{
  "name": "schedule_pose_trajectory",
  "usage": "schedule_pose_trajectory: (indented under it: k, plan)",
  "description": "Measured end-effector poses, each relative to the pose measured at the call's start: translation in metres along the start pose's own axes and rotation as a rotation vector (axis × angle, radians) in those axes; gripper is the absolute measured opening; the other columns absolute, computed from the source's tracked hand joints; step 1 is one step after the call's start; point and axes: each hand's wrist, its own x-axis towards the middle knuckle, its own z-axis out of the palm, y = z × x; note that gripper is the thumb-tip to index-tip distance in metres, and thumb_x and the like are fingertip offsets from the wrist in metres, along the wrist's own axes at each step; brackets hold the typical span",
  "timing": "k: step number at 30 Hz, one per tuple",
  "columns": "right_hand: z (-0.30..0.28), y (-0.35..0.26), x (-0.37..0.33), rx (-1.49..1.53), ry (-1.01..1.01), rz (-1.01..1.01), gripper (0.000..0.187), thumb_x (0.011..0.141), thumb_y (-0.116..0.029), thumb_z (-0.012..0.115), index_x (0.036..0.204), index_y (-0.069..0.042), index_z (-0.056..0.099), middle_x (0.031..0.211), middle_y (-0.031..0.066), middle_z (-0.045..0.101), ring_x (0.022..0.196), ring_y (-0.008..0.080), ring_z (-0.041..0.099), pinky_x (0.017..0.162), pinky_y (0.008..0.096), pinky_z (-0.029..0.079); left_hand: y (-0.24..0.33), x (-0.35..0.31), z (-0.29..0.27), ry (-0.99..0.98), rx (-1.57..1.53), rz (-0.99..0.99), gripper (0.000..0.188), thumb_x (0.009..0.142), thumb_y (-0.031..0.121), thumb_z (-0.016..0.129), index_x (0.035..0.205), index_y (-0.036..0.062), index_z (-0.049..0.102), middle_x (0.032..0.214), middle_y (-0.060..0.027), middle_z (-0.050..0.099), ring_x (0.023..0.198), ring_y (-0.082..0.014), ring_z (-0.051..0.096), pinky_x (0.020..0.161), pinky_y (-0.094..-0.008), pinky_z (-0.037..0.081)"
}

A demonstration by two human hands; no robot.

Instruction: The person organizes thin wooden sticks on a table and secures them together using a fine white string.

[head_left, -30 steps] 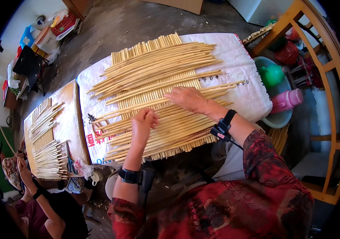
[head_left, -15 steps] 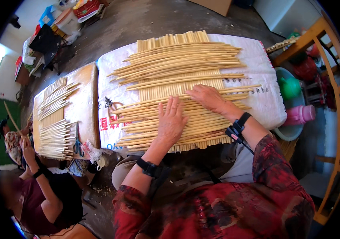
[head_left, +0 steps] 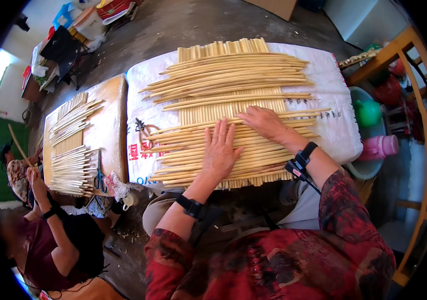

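Note:
My left hand point(head_left: 218, 155) lies flat, fingers stretched out, on the near group of long, pale yellow stalks point(head_left: 183, 161). My right hand point(head_left: 264, 123) rests palm down at the far edge of that group, its fingers pointing left and partly bent. Beneath, shorter stalks laid crosswise form a mat point(head_left: 208, 116), showing in a strip between the groups. Beyond this strip lies the far group of long stalks point(head_left: 233, 75), with a few single stalks point(head_left: 243, 100) just on its near side. A white printed woven sheet point(head_left: 331, 105) covers the table under everything.
Scissors with brownish handles point(head_left: 148, 135) lie by the stalks' left ends. To the left, a second table point(head_left: 113, 115) bears similar stalks and blue-handled scissors point(head_left: 100, 181); a person point(head_left: 48, 245) sits there holding a stalk. At right stand a basin point(head_left: 361, 172), a pink container point(head_left: 381, 147) and a wooden frame point(head_left: 426, 100).
The whole view has shifted slightly, so the table sits a little further right. My left fingers are spread a bit more; both hands stay on the near stalks.

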Motion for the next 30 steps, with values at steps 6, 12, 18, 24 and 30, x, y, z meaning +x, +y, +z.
schedule_pose_trajectory:
  k: [6,12,18,24,30]
  plan:
    - [-0.001,0.002,0.000,0.028,-0.018,0.002,0.023,0.083,-0.018,0.052,0.104,-0.008,0.058,0.081,0.0098,0.052,0.082,0.0262,0.056,0.068,0.0364,0.047,0.002,0.002,0.002,-0.023,0.025,-0.023,0.067,0.081,0.032,0.060,0.134,0.0025,0.033,0.144,-0.0169,0.022,0.135,-0.0315,0.018,0.109,-0.0477,0.011]
    - [-0.004,-0.001,0.000,0.042,-0.007,0.039,0.021,0.083,-0.019,0.052,0.101,-0.009,0.058,0.081,0.0085,0.052,0.082,0.0254,0.056,0.068,0.0361,0.047,0.002,0.002,0.003,-0.042,0.021,-0.027,0.064,0.083,0.034,0.057,0.133,0.0009,0.035,0.145,-0.0182,0.021,0.135,-0.0315,0.016,0.109,-0.0481,0.009]
    - [-0.003,-0.001,0.000,0.045,-0.015,0.043,0.018,0.084,-0.019,0.051,0.098,-0.010,0.057,0.080,0.0083,0.052,0.079,0.0249,0.056,0.067,0.0360,0.047,0.003,0.004,0.002,-0.038,0.013,-0.042,0.063,0.082,0.033,0.058,0.132,0.0013,0.037,0.144,-0.0178,0.023,0.135,-0.0309,0.017,0.109,-0.0497,0.010]
    - [-0.001,0.001,0.000,0.023,-0.017,0.021,0.019,0.083,-0.018,0.050,0.099,-0.010,0.056,0.080,0.0085,0.051,0.078,0.0250,0.056,0.066,0.0357,0.047,-0.008,0.016,0.003,0.064,0.097,0.004,0.047,0.079,0.020,0.061,0.121,0.0039,0.048,0.135,-0.0144,0.038,0.132,-0.0303,0.027,0.106,-0.0518,0.018]
    - [0.002,0.004,-0.002,0.026,0.043,0.001,0.021,0.082,-0.017,0.053,0.100,-0.010,0.058,0.077,0.0080,0.051,0.075,0.0251,0.055,0.064,0.0356,0.047,-0.014,0.035,-0.006,0.186,-0.017,-0.004,0.031,0.077,0.008,0.059,0.108,0.0062,0.057,0.114,-0.0106,0.054,0.113,-0.0266,0.046,0.098,-0.0434,0.030]
